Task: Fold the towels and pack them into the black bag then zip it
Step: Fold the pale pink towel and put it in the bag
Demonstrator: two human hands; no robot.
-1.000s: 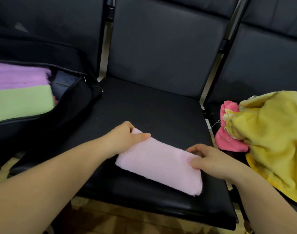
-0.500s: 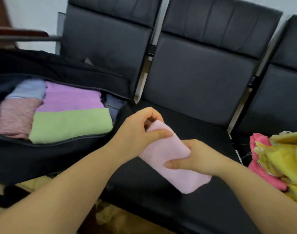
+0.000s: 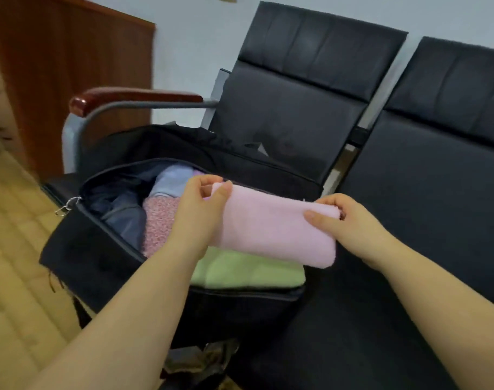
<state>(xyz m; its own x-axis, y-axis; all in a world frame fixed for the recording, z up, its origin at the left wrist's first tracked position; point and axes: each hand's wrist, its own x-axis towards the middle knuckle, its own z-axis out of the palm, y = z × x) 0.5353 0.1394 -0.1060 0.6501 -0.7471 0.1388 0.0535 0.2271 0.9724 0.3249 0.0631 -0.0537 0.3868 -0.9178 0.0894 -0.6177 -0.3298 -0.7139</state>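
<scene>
A folded light pink towel [image 3: 271,226] hangs in the air over the open black bag [image 3: 99,257]. My left hand [image 3: 196,212] pinches its left end and my right hand [image 3: 344,220] grips its right end. Inside the bag lie several folded towels: a green one [image 3: 248,273] at the front, a speckled pink one [image 3: 158,220] to the left and a pale blue one [image 3: 171,178] behind. The pink towel hides the middle of the bag. The bag's zipper is open, with a metal pull [image 3: 63,208] at its left corner.
The bag sits on the leftmost black seat [image 3: 285,116] of a row of chairs with a wooden armrest [image 3: 133,98]. Another black seat [image 3: 423,209] is to the right. A brown wooden cabinet [image 3: 65,66] stands at the back left. Tan floor lies at the left.
Both hands lifted the folded pink towel off the middle seat and carried it left over the open bag. The view swung left, so the yellow and pink towel pile left the frame.
</scene>
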